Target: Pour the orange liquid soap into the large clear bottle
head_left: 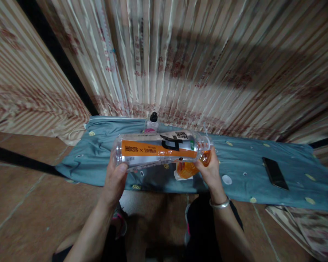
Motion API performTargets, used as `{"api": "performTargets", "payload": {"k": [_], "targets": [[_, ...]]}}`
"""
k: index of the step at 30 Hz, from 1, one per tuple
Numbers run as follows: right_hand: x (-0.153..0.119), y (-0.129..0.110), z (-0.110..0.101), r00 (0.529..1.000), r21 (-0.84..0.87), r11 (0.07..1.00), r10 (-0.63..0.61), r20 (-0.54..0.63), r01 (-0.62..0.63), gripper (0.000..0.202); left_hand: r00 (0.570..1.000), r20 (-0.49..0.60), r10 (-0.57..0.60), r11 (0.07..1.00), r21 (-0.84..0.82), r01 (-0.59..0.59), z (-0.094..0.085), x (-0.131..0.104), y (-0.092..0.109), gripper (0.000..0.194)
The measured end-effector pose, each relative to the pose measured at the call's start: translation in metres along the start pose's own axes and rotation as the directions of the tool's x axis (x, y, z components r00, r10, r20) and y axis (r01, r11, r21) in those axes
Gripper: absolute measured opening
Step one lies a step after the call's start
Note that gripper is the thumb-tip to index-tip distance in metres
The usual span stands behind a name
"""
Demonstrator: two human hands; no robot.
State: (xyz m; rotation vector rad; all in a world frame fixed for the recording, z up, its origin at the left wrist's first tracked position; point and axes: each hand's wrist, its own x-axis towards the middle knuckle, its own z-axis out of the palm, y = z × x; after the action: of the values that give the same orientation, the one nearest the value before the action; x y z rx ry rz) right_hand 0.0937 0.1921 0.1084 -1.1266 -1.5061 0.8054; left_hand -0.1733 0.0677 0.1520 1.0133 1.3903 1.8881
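My left grip (117, 178) is clamped on the base end of a big clear bottle (153, 151), thumb along its side; my right grip (210, 168) is closed around the neck end. Bottle lies nearly level, above the middle of the desk (93, 167). Main risk: thin-looking plastic, so too hard a squeeze could dent it, and too loose a hold at the smooth base could let it roll or drop. An orange container (190, 170) sits just below the neck, by my right grip; can't tell if I'm touching it. A dip of that wrist could knock it, and if there's liquid inside, wet the white tissue (183, 177) under it. Cloth is wrinkled, so footing there may be poor. Small black-capped bottle (153, 118) near the far edge, behind the big one: a forward swing could topple it. Clear disc (226, 179) near the front edge, easily brushed off by my right forearm. Phone (275, 173) towards the right end, well apart; only a spreading spill would likely threaten it.
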Motion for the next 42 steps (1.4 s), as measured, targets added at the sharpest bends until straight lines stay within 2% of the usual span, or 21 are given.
{"api": "performTargets", "payload": {"k": [4,10,19,25,33,42], "targets": [[-0.0001,0.0027,-0.0001,1.000,0.003,1.000,0.000,0.003,0.000,0.069,0.998,0.029,-0.054,0.986,-0.154,0.057,-0.0018,0.0001,-0.0022,0.069],[0.0001,0.0032,-0.0004,1.000,-0.004,1.000,-0.016,-0.002,0.016,0.068,0.998,0.037,-0.048,0.989,-0.140,0.053,-0.0036,-0.0002,-0.0052,0.065],[-0.0003,0.0029,-0.0002,1.000,0.036,0.999,0.006,0.005,-0.006,0.069,0.999,0.040,-0.017,0.979,-0.204,0.024,-0.0044,0.0011,-0.0068,0.050],[-0.0002,0.0050,-0.0007,1.000,0.034,0.999,0.014,0.006,-0.015,0.070,0.999,0.050,-0.007,0.977,-0.212,0.018,-0.0058,0.0002,-0.0081,0.055],[0.0001,0.0036,-0.0005,1.000,0.017,1.000,0.021,0.005,-0.021,0.070,0.999,0.035,-0.013,0.976,-0.217,0.020,-0.0049,0.0002,-0.0052,0.049],[0.0000,0.0014,0.0001,1.000,0.009,1.000,-0.009,-0.003,0.009,0.069,0.999,0.032,-0.038,0.989,-0.142,0.042,-0.0041,-0.0011,-0.0023,0.071]]}}
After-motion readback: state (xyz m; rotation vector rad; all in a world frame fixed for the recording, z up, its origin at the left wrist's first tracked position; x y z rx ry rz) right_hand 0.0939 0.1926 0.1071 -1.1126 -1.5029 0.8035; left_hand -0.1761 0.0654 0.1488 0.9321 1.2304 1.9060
